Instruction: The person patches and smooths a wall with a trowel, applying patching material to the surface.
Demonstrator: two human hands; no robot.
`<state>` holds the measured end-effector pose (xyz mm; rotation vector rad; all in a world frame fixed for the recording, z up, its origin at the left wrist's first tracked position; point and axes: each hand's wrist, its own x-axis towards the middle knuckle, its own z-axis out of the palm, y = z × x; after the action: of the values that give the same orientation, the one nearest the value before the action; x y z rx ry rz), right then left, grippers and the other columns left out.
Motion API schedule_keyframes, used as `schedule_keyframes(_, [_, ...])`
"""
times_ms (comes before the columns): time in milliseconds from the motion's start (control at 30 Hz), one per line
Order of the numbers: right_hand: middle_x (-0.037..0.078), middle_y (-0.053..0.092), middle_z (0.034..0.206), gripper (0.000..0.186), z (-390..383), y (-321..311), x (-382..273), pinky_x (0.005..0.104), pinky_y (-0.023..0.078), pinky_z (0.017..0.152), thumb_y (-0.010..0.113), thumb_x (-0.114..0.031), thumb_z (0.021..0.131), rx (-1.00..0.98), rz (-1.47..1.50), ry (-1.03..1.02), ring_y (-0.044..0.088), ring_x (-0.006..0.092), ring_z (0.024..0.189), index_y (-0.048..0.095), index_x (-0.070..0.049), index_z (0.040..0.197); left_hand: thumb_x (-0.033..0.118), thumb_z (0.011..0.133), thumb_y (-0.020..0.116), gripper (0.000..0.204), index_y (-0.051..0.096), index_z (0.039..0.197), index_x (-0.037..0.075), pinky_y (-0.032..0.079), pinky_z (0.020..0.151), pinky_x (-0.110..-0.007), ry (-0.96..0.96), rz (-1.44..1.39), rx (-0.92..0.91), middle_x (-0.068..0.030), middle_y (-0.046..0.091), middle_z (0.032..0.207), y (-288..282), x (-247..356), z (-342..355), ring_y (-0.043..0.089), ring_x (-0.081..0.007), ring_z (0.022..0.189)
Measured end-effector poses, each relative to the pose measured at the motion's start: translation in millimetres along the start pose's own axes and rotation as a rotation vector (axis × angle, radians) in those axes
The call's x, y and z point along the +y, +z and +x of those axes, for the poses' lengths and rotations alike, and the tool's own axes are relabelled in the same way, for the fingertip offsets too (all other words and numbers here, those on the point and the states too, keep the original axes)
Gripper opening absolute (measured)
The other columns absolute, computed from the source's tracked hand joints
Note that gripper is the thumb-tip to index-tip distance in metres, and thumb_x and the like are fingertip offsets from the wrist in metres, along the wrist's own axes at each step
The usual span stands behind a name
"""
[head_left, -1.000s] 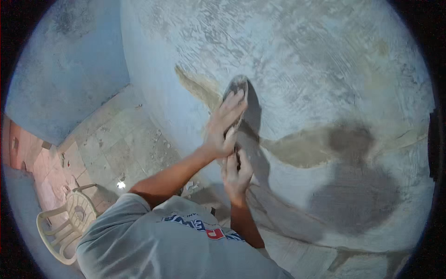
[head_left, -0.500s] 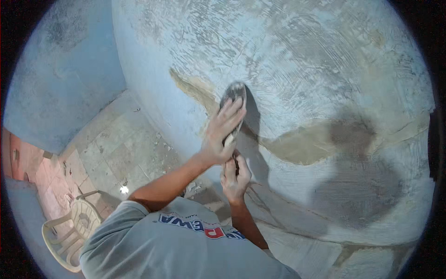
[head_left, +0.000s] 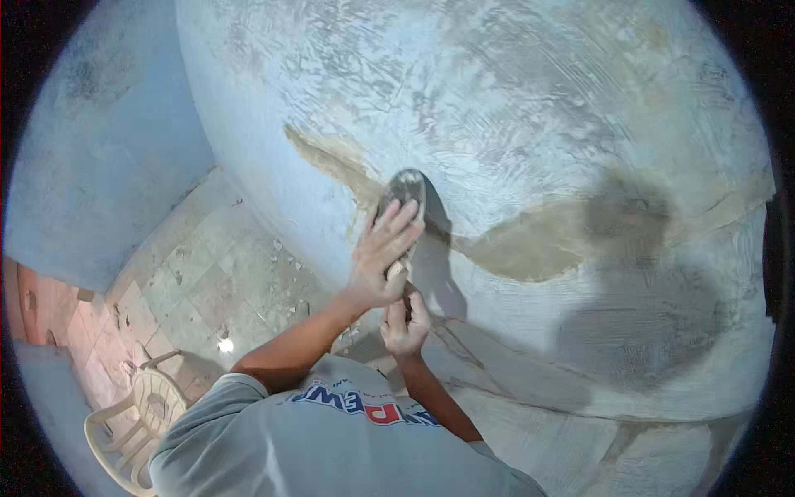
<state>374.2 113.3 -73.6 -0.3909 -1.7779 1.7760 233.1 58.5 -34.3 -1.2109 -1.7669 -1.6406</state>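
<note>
A long trowel point(head_left: 407, 184) with a rounded, worn grey tip lies against the plastered wall point(head_left: 530, 124) in front of me. My left hand point(head_left: 386, 253) rests flat along its back, fingers stretched out toward the tip. Just below, my right hand point(head_left: 406, 323) is closed round the dark handle end, most of which the fingers hide. The tip sits beside a brown bare patch point(head_left: 331, 161) in the pale, rough plaster. To the right of the trowel spreads a wider brown patch point(head_left: 530, 253).
At lower left stands a cream plastic chair point(head_left: 137, 422) on a dusty tiled floor point(head_left: 207, 282) with scattered debris. A blue wall point(head_left: 108, 166) rises at the left. Cracks point(head_left: 530, 402) run low across the plaster, and my shadow point(head_left: 638, 323) falls on its right side.
Both hands and the trowel have shifted slightly down and left in the picture. The view itself has moved a little too. Each hand keeps the same place on the trowel.
</note>
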Motion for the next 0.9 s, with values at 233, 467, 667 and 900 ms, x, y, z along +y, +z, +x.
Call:
schedule_keyframes(233, [-0.002, 0.057, 0.085, 0.034, 35.4, 17.1, -11.2, 0.0225, 0.038, 0.051, 0.056, -0.014, 0.112, -0.045, -0.099, -0.166, 0.047, 0.0023, 0.061, 0.059, 0.004, 0.141, 0.012, 0.083, 0.056, 0.064, 0.067, 0.147, 0.01, 0.023, 0.128, -0.064, 0.023, 0.054, 0.059, -0.0186, 0.056, 0.16, -19.1, 4.8, 50.2, 0.047, -0.0456, 0.152])
schedule_keyframes(467, [-0.002, 0.058, 0.088, 0.029, 21.7, 19.5, -7.2, 0.0227, 0.038, 0.051, 0.053, -0.012, 0.112, -0.026, -0.038, -0.119, 0.047, 0.0028, 0.063, 0.057, 0.003, 0.136, 0.013, 0.078, 0.061, 0.066, 0.072, 0.143, 0.016, 0.021, 0.129, -0.063, 0.078, 0.068, -0.008, -0.013, 0.06, 0.158, -20.6, 10.3, 44.1, 0.05, -0.0401, 0.151])
schedule_keyframes(667, [-0.001, 0.054, 0.084, 0.025, 6.4, 12.9, 15.0, 0.0231, 0.036, 0.048, 0.052, -0.013, 0.113, -0.037, -0.071, -0.263, 0.045, 0.0037, 0.057, 0.057, 0.003, 0.13, 0.012, 0.077, 0.053, 0.069, 0.069, 0.144, 0.008, 0.023, 0.129, -0.062, 0.134, 0.136, -0.084, -0.018, 0.057, 0.16, -13.3, 8.4, 20.0, 0.046, -0.0455, 0.153])
schedule_keyframes(900, [0.0, 0.052, 0.078, 0.024, 26.6, 35.9, -31.2, 0.0232, 0.038, 0.046, 0.048, -0.016, 0.115, -0.029, -0.027, -0.138, 0.044, 0.0047, 0.053, 0.056, 0.002, 0.129, 0.01, 0.083, 0.057, 0.06, 0.074, 0.14, 0.013, 0.028, 0.127, -0.059, 0.058, 0.098, 0.005, -0.0127, 0.061, 0.157, -32.3, 27.3, 66.6, 0.053, -0.0399, 0.148])
